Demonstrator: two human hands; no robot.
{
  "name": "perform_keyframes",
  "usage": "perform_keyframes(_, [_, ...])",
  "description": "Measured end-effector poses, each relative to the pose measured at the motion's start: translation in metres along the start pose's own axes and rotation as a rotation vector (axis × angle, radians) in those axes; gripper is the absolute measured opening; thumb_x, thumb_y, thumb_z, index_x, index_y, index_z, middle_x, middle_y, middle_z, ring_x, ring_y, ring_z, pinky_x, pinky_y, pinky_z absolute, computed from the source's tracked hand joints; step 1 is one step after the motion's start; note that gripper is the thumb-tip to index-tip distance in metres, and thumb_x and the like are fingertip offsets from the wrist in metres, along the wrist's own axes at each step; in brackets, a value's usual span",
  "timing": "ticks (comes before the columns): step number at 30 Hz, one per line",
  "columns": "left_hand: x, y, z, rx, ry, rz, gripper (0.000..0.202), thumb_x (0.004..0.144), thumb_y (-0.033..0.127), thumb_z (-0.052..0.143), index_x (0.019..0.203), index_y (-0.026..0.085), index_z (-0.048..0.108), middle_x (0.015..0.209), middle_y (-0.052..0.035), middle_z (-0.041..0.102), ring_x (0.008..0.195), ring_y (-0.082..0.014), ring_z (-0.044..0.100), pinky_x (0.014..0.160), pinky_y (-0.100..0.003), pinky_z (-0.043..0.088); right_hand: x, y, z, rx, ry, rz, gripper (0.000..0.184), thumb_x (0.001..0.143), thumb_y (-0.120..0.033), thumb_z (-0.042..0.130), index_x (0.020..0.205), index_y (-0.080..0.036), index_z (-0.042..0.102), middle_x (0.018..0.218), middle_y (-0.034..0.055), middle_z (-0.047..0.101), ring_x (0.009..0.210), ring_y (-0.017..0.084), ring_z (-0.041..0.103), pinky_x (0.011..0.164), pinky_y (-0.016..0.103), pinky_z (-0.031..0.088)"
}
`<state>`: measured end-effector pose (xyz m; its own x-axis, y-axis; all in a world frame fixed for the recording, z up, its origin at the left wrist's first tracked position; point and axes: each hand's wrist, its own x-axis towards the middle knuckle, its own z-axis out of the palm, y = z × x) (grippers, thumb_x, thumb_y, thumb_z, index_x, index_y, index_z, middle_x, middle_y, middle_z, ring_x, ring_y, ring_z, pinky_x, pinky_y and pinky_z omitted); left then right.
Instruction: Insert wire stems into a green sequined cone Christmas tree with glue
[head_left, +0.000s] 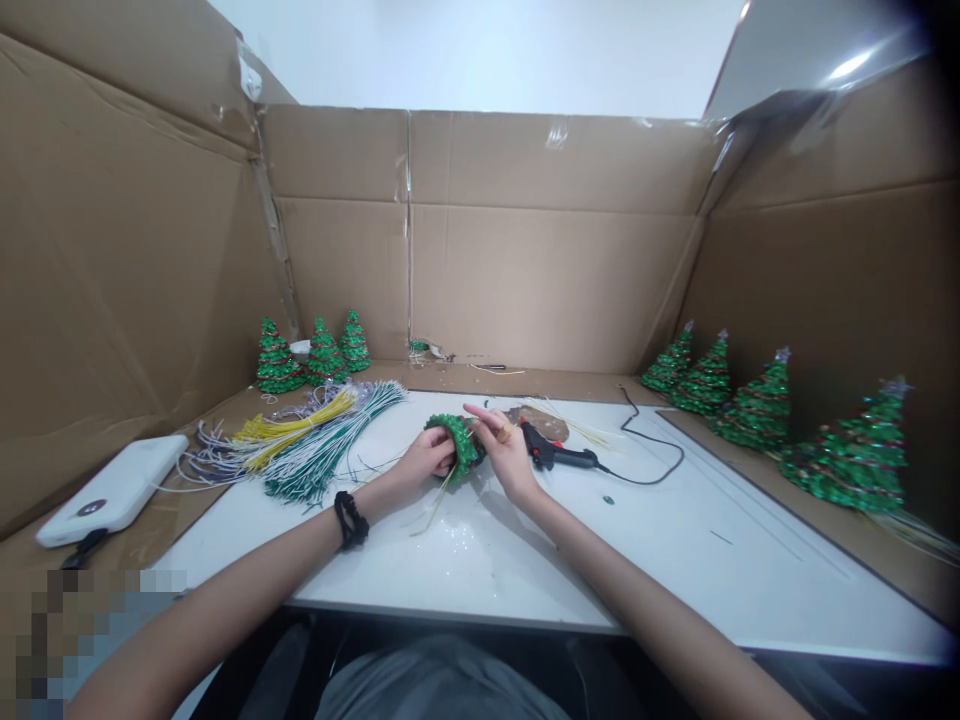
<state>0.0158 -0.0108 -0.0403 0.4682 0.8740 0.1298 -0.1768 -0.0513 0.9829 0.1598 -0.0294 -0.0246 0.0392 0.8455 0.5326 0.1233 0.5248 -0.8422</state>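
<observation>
A small green beaded tree (456, 440) lies on its side between my hands, over the white tabletop (637, 540). My left hand (426, 458) grips its base from the left, fingers curled round it. My right hand (504, 452) holds it from the right, with the index finger stretched out over the tree's top. Thin pale wires hang from the tree's underside towards me. A black band sits on my left wrist.
A black glue gun (559, 455) with its cord lies just right of my hands. Bundles of green, yellow and white wires (315, 440) lie to the left, beside a white power bank (112, 490). Finished trees stand at back left (311, 355) and along the right (757, 405). Cardboard walls enclose the table.
</observation>
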Motion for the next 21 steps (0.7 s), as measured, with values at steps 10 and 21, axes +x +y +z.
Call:
perform_keyframes(10, [0.000, -0.002, 0.003, 0.055, 0.039, 0.018, 0.032, 0.073, 0.045, 0.063, 0.076, 0.016, 0.052, 0.050, 0.0100, 0.030, 0.041, -0.0041, 0.024, 0.041, -0.020, 0.014, 0.001, 0.003, 0.000, 0.061, 0.037, 0.019, 0.026, 0.078, -0.033, 0.054, 0.093, -0.018, 0.069, 0.071, -0.0012, 0.045, 0.065, 0.013, 0.045, 0.059, 0.025, 0.037])
perform_keyframes(21, [-0.002, 0.000, 0.002, 0.021, 0.029, -0.033, 0.029, 0.076, 0.044, 0.062, 0.076, 0.016, 0.050, 0.049, 0.0077, 0.040, 0.040, -0.0033, 0.029, 0.040, -0.019, 0.017, 0.009, 0.004, -0.016, 0.261, -0.107, 0.288, 0.038, 0.061, -0.049, 0.074, 0.068, -0.016, 0.057, 0.066, -0.0010, 0.053, 0.059, 0.011, 0.044, 0.054, 0.023, 0.032])
